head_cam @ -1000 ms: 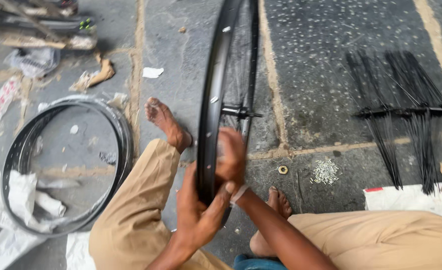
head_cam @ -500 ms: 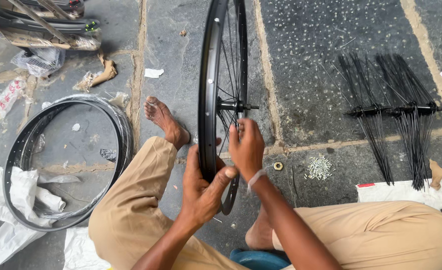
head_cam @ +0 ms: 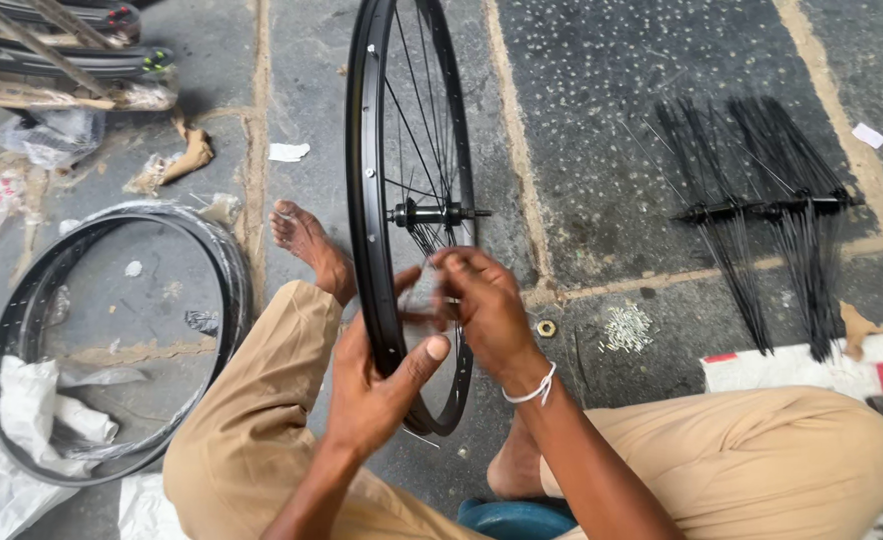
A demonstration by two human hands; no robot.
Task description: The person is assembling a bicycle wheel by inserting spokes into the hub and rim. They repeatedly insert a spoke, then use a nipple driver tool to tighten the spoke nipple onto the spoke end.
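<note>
Head view: a person sits low on a stone floor (head_cam: 602, 120), knees spread in tan trousers, with a black bicycle wheel (head_cam: 367, 180) standing upright on its edge between the bare feet. The left hand (head_cam: 377, 385) grips the wheel's rim near its lower part, thumb hooked over the near side and fingers (head_cam: 432, 352) wrapped round, clamped on the rim. The right hand (head_cam: 487, 310), with a white band at the wrist, reaches in among the spokes just beside the left hand's thumb; its fingers (head_cam: 462, 268) are bunched together, but the motion blur hides whether they pinch a spoke or anything small. Just above those fingers sits the wheel's hub (head_cam: 424, 213), with its axle sticking out sideways.

To the right of the right hand's fingers, near on the floor, lie a small metal nut (head_cam: 546, 327) and a little heap of pale spoke nipples (head_cam: 626, 326). Farther right, well apart from the hands, two bundles of loose black spokes (head_cam: 762, 210) fan out on the floor, and a white sack with red marks (head_cam: 812, 368) lies beside the right knee.

To the left of the left hand's fingers, beyond the left knee, a stack of bare black rims (head_cam: 224, 270) lies flat on the floor, partly covered with white wrapping paper (head_cam: 22, 400). Up in the far left corner, scraps of paper and more rims (head_cam: 82, 55) lie jumbled.
</note>
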